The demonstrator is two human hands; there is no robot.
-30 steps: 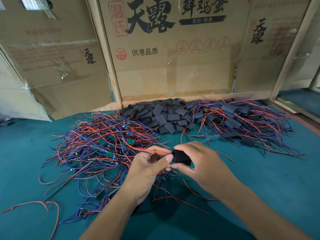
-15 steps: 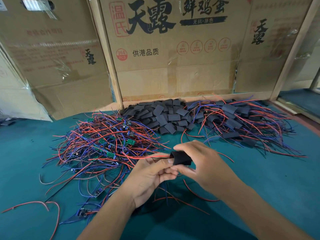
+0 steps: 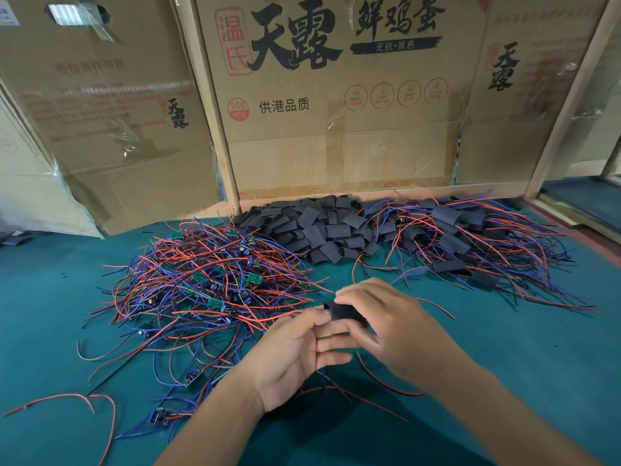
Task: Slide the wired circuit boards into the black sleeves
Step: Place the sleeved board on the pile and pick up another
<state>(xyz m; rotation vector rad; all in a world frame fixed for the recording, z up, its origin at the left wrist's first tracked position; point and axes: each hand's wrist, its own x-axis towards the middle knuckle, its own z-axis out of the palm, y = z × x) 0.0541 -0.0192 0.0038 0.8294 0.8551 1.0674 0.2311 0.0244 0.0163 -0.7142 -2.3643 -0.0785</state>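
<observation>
My right hand (image 3: 396, 327) pinches a black sleeve (image 3: 344, 312) between forefinger and thumb, just above the green mat. My left hand (image 3: 292, 354) lies palm up beside it, fingers straight, with the thumb tip touching the sleeve's left end. Red wires trail out from the sleeve's left end; the board itself is hidden. A tangle of wired circuit boards (image 3: 208, 280) with red and blue leads lies to the left. Behind the hands is a heap of empty black sleeves (image 3: 319, 230). Sleeved boards (image 3: 470, 243) with wires are piled at the right.
Tall cardboard boxes (image 3: 336, 129) and wooden posts (image 3: 221, 156) wall off the back of the green mat (image 3: 521, 348). Loose boards (image 3: 161, 415) and stray red wires (image 3: 67, 398) lie at the front left.
My left hand has let go of the wires and opened, its fingers now straight under the sleeve. The right hand keeps hold of the sleeve in about the same place.
</observation>
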